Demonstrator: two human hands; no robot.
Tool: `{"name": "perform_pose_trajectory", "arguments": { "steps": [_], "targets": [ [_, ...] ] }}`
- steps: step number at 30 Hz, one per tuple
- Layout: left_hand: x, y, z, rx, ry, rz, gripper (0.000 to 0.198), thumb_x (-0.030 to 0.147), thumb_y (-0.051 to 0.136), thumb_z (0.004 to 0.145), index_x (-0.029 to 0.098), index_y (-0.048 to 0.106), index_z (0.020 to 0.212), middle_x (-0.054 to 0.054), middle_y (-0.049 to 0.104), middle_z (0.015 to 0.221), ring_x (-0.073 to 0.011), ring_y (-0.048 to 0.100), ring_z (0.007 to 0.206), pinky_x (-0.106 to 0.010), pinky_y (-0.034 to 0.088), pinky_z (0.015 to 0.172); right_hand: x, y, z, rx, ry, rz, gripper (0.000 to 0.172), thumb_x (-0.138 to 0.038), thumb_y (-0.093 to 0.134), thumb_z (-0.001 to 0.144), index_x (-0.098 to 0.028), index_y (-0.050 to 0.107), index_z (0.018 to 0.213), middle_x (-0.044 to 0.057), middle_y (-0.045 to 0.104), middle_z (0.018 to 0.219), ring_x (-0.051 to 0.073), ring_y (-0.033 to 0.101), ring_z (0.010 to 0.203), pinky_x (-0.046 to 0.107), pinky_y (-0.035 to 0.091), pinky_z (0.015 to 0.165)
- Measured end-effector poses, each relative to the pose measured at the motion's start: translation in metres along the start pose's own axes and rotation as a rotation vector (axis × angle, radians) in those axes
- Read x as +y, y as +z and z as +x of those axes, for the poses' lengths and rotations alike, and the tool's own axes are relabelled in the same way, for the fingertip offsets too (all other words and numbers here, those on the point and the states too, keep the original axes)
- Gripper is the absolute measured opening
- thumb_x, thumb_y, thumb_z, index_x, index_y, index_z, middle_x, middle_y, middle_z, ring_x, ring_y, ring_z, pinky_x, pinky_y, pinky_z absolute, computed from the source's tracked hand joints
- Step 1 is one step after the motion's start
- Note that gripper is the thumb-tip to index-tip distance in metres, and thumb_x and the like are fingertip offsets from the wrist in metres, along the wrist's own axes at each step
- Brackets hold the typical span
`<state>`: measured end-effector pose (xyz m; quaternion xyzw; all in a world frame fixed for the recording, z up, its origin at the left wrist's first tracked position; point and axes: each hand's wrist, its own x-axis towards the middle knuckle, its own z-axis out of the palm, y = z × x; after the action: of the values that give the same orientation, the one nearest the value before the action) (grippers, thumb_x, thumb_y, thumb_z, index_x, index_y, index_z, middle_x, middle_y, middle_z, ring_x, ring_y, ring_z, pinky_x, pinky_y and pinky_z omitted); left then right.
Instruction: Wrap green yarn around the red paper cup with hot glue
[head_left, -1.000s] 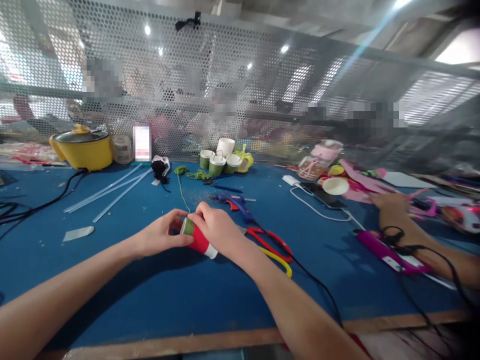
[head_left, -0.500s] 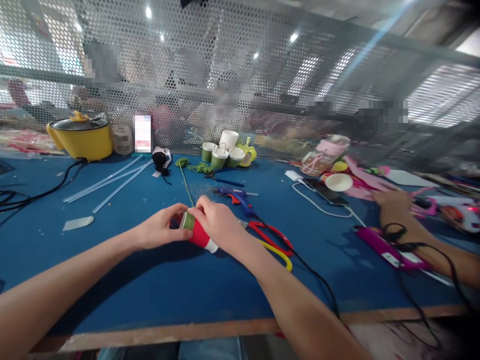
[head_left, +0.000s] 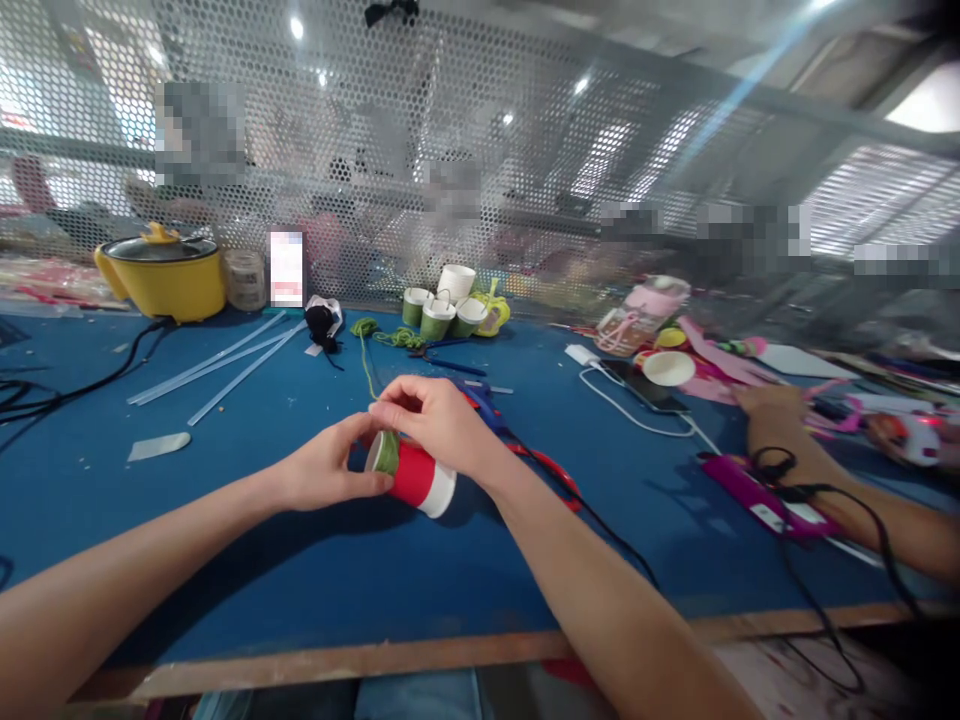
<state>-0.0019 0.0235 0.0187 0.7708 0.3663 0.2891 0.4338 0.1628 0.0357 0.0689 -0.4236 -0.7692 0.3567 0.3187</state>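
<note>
My left hand (head_left: 322, 465) is closed around one end of a paper cup (head_left: 416, 478) lying tilted on its side just over the table. The cup has a red band, a white end to the right, and green yarn wound about its left end. My right hand (head_left: 439, 420) is above the cup, thumb and fingertips pinched on the green yarn (head_left: 367, 360), which trails back to a small heap on the table. The palm and curled fingers of the right hand hide part of the cup's upper side.
Behind the hands stand yarn-wrapped cups (head_left: 436, 320). A blue glue gun (head_left: 486, 405) and red-handled scissors (head_left: 559, 475) lie right of the cup. Clear glue sticks (head_left: 225, 365) and a yellow pot (head_left: 161, 280) are left. Another person's arm (head_left: 780, 430) reaches in from the right, near a purple power strip (head_left: 765, 495).
My right hand has lifted slightly and drawn back from the cup, exposing more of the red band and white end. The cup has shifted a little to the right.
</note>
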Motion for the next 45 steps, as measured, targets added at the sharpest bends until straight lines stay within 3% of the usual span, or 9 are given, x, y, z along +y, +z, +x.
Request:
{"name": "perform_pose_trajectory", "arguments": {
  "steps": [8, 11, 13, 20, 23, 27, 37, 41, 45],
  "targets": [
    [-0.003, 0.006, -0.005, -0.062, 0.055, -0.123, 0.076, 0.031, 0.064, 0.073, 0.018, 0.026, 0.137, -0.009, 0.056, 0.110, -0.0276, 0.053, 0.103, -0.043, 0.041, 0.093, -0.018, 0.011, 0.058, -0.154, -0.061, -0.227, 0.016, -0.026, 0.063, 0.076, -0.014, 0.060, 0.066, -0.002, 0.059, 0.061, 0.009, 0.052, 0.058, 0.021, 0.039, 0.056],
    [-0.005, 0.006, -0.006, -0.056, 0.051, -0.119, 0.085, 0.030, 0.066, 0.071, 0.019, 0.019, 0.141, -0.009, 0.053, 0.110, -0.0270, 0.052, 0.103, -0.045, 0.038, 0.096, -0.010, 0.008, 0.074, -0.331, 0.025, -0.316, 0.025, -0.029, 0.063, 0.078, -0.013, 0.060, 0.059, -0.001, 0.059, 0.056, 0.009, 0.050, 0.050, 0.022, 0.039, 0.051],
    [-0.004, 0.006, -0.005, -0.060, 0.063, -0.094, 0.089, 0.029, 0.065, 0.072, 0.020, 0.013, 0.143, -0.008, 0.052, 0.107, -0.0256, 0.053, 0.099, -0.045, 0.039, 0.095, 0.000, -0.003, 0.075, -0.264, 0.138, -0.262, 0.030, -0.032, 0.058, 0.083, -0.013, 0.058, 0.059, 0.000, 0.059, 0.055, 0.008, 0.050, 0.046, 0.021, 0.039, 0.047],
    [-0.004, 0.006, -0.003, 0.060, 0.100, -0.136, 0.091, 0.030, 0.064, 0.074, 0.019, 0.006, 0.144, -0.008, 0.050, 0.107, -0.0237, 0.050, 0.097, -0.044, 0.037, 0.096, 0.031, -0.053, 0.022, 0.130, 0.320, -0.189, 0.030, -0.032, 0.042, 0.092, -0.012, 0.056, 0.075, 0.005, 0.062, 0.069, 0.007, 0.052, 0.051, 0.019, 0.041, 0.046],
    [-0.009, 0.007, -0.001, 0.129, 0.095, -0.172, 0.093, 0.030, 0.063, 0.074, 0.018, 0.003, 0.144, -0.008, 0.048, 0.107, -0.0230, 0.050, 0.096, -0.044, 0.037, 0.095, 0.033, -0.053, -0.008, -0.020, 0.248, -0.041, 0.025, -0.035, 0.052, 0.087, -0.013, 0.058, 0.096, 0.010, 0.066, 0.094, 0.013, 0.062, 0.078, 0.026, 0.050, 0.068],
    [-0.012, 0.007, 0.002, 0.183, 0.101, -0.182, 0.091, 0.029, 0.062, 0.074, 0.020, 0.004, 0.144, -0.008, 0.047, 0.108, -0.0223, 0.050, 0.096, -0.043, 0.038, 0.094, 0.031, -0.039, -0.027, -0.237, 0.169, 0.090, 0.053, -0.040, 0.062, 0.079, -0.016, 0.046, 0.124, 0.011, 0.061, 0.114, 0.019, 0.061, 0.094, 0.031, 0.050, 0.076],
    [-0.015, 0.003, 0.001, 0.143, 0.046, -0.133, 0.085, 0.033, 0.063, 0.075, 0.023, 0.013, 0.143, -0.006, 0.049, 0.104, -0.0201, 0.052, 0.088, -0.042, 0.042, 0.088, 0.032, -0.022, -0.030, -0.169, 0.156, -0.032, 0.056, -0.043, 0.066, 0.074, -0.014, 0.050, 0.120, 0.012, 0.063, 0.110, 0.021, 0.062, 0.090, 0.034, 0.050, 0.076],
    [-0.017, 0.005, 0.001, 0.184, 0.064, -0.087, 0.087, 0.030, 0.065, 0.073, 0.023, 0.013, 0.143, -0.006, 0.050, 0.104, -0.0190, 0.053, 0.086, -0.041, 0.043, 0.086, 0.040, -0.036, -0.022, 0.049, 0.130, -0.116, 0.038, -0.041, 0.052, 0.085, -0.016, 0.056, 0.112, 0.013, 0.064, 0.113, 0.020, 0.062, 0.098, 0.032, 0.049, 0.082],
    [-0.018, 0.006, 0.001, 0.210, 0.098, -0.013, 0.088, 0.029, 0.064, 0.073, 0.024, 0.011, 0.143, -0.006, 0.051, 0.106, -0.0203, 0.053, 0.091, -0.042, 0.042, 0.091, 0.055, -0.065, -0.004, 0.353, 0.431, -0.563, 0.026, -0.031, 0.042, 0.090, -0.016, 0.063, 0.098, 0.013, 0.068, 0.101, 0.022, 0.064, 0.095, 0.032, 0.047, 0.080]
  ]
}}
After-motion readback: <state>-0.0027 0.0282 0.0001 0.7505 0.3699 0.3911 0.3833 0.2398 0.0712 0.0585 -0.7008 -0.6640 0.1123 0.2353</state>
